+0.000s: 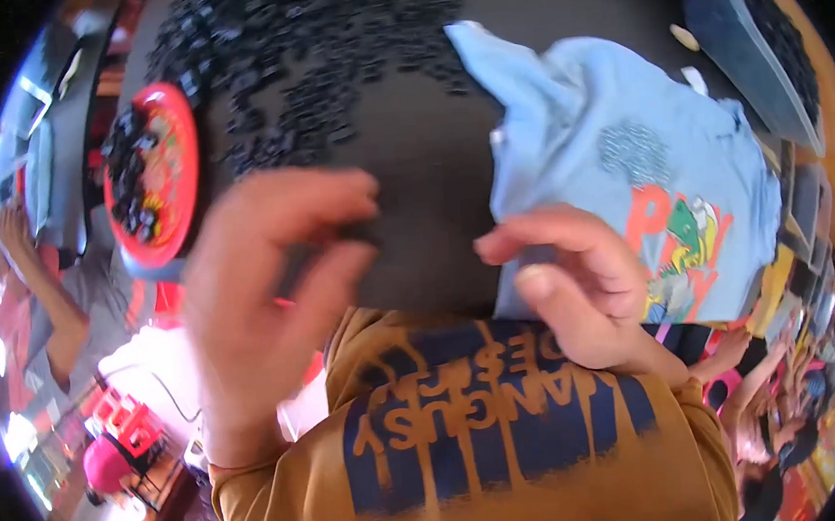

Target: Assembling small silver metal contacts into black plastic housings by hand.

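Through the head view I'm seeing a light-blue shirt (pixel 564 144) lying spread on the dark table (pixel 420 163), right of centre. The right hand (pixel 584 283) is overlapping its lower left edge, contact unclear; thumb and forefinger are standing apart, released. The left hand (pixel 263 262) is appearing blurred, fingers curving, and I'm unable to tell whether they're grasping anything. Farther out, small black pieces (pixel 305 36) are covering the table's far side, a red plate (pixel 191 160) is holding more at left, and a translucent bin (pixel 747 53) is standing at far right.
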The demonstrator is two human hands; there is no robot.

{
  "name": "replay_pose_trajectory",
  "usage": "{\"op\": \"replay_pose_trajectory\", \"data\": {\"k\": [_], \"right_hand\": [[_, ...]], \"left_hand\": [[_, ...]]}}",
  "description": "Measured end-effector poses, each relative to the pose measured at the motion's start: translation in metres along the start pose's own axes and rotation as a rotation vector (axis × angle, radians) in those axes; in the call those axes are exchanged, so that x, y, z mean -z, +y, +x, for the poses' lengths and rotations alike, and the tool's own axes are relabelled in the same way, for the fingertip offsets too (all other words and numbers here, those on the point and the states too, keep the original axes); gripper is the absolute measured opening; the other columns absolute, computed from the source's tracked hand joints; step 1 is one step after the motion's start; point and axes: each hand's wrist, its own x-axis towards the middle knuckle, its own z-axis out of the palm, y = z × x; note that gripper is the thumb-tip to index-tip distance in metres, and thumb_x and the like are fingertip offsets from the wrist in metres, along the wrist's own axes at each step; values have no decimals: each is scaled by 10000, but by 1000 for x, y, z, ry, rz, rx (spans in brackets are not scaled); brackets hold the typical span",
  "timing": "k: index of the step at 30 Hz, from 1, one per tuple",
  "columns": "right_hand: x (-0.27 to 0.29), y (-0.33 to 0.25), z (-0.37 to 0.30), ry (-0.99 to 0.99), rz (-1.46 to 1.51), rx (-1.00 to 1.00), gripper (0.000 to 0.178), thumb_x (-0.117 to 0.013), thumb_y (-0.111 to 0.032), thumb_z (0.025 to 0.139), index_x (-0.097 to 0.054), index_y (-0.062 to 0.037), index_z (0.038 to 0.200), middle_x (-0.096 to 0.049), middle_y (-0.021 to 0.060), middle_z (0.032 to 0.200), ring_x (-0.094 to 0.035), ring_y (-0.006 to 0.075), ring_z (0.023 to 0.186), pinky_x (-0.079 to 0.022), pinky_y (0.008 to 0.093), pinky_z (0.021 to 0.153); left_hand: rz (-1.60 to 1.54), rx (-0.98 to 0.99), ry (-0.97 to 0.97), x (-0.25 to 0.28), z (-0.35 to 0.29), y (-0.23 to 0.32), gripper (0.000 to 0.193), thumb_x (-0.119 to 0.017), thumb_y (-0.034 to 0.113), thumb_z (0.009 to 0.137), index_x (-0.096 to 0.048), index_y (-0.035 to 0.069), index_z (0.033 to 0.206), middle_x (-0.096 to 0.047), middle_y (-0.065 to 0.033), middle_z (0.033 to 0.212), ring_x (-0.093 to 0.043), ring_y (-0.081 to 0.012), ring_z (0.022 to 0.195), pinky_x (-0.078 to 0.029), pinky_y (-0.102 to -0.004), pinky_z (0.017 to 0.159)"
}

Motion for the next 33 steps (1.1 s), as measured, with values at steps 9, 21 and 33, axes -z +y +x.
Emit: {"op": "replay_pose_trajectory", "data": {"k": [9, 21, 33], "right_hand": [[7, 8, -1, 202, 86, 161, 266, -667, -19, 793, -605, -6, 1051, -639, 103, 931, -624, 187, 794, -481, 277, 697], [6, 3, -10, 204, 365, 358, 216, -668, 15, 725, -607, 3, 933, -639, 114, 834, -639, 257, 738, -478, 312, 613], [26, 0, -13, 121, 228, 230, 287, -632, 93, 745, -584, 46, 1024, -623, 146, 955, -595, 204, 872, -458, 285, 756]], "left_hand": [[92, -150, -130, -62, 16, 34, 370, -639, -100, 706, -562, -15, 1058, -613, -154, 947, -610, -308, 775, -500, -353, 704], [236, -410, -275, -117, 92, 23, 181, -649, 23, 727, -625, 32, 906, -590, -103, 823, -574, -294, 730, -461, -365, 625], [139, -158, -352, -117, 84, 18, 170, -647, 40, 754, -583, 42, 911, -566, -91, 790, -558, -225, 687, -442, -315, 608]]}}
